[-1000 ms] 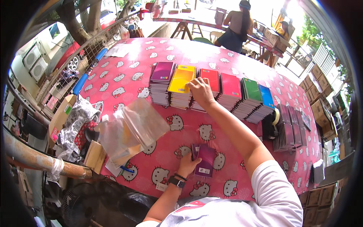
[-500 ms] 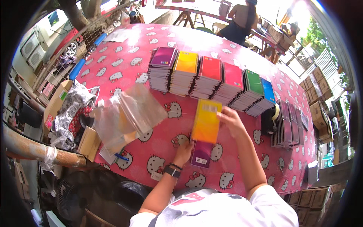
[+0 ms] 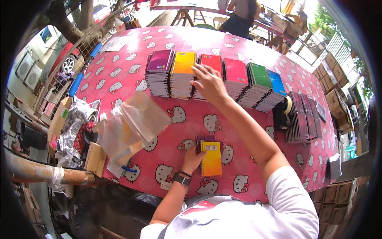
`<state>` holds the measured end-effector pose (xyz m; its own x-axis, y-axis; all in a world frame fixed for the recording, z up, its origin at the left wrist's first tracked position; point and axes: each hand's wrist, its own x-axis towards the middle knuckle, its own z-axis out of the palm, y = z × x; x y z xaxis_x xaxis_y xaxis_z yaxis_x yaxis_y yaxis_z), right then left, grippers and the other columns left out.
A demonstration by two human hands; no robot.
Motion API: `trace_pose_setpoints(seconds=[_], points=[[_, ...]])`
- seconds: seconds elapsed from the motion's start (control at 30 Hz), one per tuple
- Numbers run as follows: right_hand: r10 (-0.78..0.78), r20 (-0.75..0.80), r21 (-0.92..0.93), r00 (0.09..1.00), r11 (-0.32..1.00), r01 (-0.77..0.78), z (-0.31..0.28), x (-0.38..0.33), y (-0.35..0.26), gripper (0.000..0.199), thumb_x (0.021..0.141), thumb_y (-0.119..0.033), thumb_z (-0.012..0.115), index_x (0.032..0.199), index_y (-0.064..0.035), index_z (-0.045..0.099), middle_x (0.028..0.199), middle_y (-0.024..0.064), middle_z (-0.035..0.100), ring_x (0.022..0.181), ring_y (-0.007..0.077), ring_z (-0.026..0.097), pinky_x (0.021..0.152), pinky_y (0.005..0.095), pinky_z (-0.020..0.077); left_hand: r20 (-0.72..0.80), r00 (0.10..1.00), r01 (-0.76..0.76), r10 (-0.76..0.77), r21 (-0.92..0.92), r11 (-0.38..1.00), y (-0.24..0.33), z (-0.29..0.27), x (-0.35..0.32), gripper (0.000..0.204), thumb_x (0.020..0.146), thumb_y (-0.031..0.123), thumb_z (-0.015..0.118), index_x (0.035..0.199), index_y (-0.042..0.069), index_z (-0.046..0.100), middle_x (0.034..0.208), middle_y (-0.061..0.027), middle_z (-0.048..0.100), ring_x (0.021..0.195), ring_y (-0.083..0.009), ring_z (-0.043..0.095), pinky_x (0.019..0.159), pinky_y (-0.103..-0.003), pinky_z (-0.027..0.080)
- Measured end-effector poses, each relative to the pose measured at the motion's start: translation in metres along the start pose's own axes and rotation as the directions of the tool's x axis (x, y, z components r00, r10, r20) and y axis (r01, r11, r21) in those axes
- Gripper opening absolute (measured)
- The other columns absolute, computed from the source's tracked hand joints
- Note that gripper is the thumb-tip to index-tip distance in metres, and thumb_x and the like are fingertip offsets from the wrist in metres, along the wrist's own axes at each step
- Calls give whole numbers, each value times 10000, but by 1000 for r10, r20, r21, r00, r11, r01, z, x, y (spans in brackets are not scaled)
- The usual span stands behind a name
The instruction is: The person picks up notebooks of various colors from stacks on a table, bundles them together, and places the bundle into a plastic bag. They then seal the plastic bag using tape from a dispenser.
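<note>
Yellow notebook (image 3: 212, 164), just now in your right hand (image 3: 211, 83), lies over purple notebook (image 3: 205, 138) toward table (image 3: 240, 139) near edge, spine gripped by your left hand (image 3: 192, 160); pile grown by one, right hand open at red stack (image 3: 211, 60).

A white label (image 3: 211, 147) with unreadable print marks the yellow notebook (image 3: 211, 164), and multicoloured lettering (image 3: 160, 66) the stacked notebooks (image 3: 235, 71).

The pink patterned desk (image 3: 187, 130) carries six notebook stacks (image 3: 235, 72), clear plastic bags (image 3: 137, 121), a tape dispenser (image 3: 281, 118) and dark bundles (image 3: 299, 121).
</note>
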<state>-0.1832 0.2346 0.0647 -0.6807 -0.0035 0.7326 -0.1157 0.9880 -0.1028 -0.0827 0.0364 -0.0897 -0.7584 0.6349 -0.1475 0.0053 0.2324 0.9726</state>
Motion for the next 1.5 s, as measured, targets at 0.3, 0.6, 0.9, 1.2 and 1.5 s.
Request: trace_pose_setpoints(seconds=[0.3, 0.6, 0.9, 1.2, 1.5], points=[[-134, 28, 1, 991, 991, 134, 17, 32, 1, 85, 795, -150, 585, 835, -104, 644, 817, 18, 637, 871, 193, 584, 827, 351, 393, 26, 992, 115, -122, 181, 977, 14, -1, -4, 458, 738, 243, 689, 1037, -65, 528, 937, -218, 636, 893, -316, 623, 756, -362, 475], [476, 508, 636, 718, 354, -685, -114, -110, 16, 184, 900, -135, 563, 992, 18, 610, 816, -37, 578, 779, 43, 501, 695, 204, 430, 5, 998, 64, -65, 93, 994, 13, 1, -2, 372, 774, 249, 674, 971, -40, 549, 921, -186, 642, 883, -264, 627, 762, -349, 472], [363, 503, 250, 784, 807, -534, -60, -199, -29, 207, 761, -95, 628, 957, -27, 639, 861, 135, 608, 853, 337, 566, 750, 394, 466, 51, 998, 39, -45, 121, 992, 20, 3, 0, 406, 730, 274, 721, 948, -26, 558, 863, -147, 644, 813, -228, 632, 704, -339, 478], [151, 41, -8, 988, 988, -151, -61, -49, 32, 228, 760, -131, 631, 981, -89, 589, 1011, 76, 595, 995, 278, 532, 846, 398, 413, 37, 998, 52, -53, 22, 998, 9, -5, -4, 444, 707, 307, 745, 961, -7, 562, 873, -117, 654, 795, -211, 640, 693, -324, 487], [23, 260, -289, 965, 956, 55, -3, -9, 55, 133, 814, -83, 520, 925, -94, 594, 926, 54, 626, 945, 189, 576, 834, 342, 449, 99, 994, 49, -50, 13, 999, 9, -2, -2, 470, 712, 347, 739, 944, -20, 557, 875, -142, 650, 823, -238, 638, 716, -337, 482]])
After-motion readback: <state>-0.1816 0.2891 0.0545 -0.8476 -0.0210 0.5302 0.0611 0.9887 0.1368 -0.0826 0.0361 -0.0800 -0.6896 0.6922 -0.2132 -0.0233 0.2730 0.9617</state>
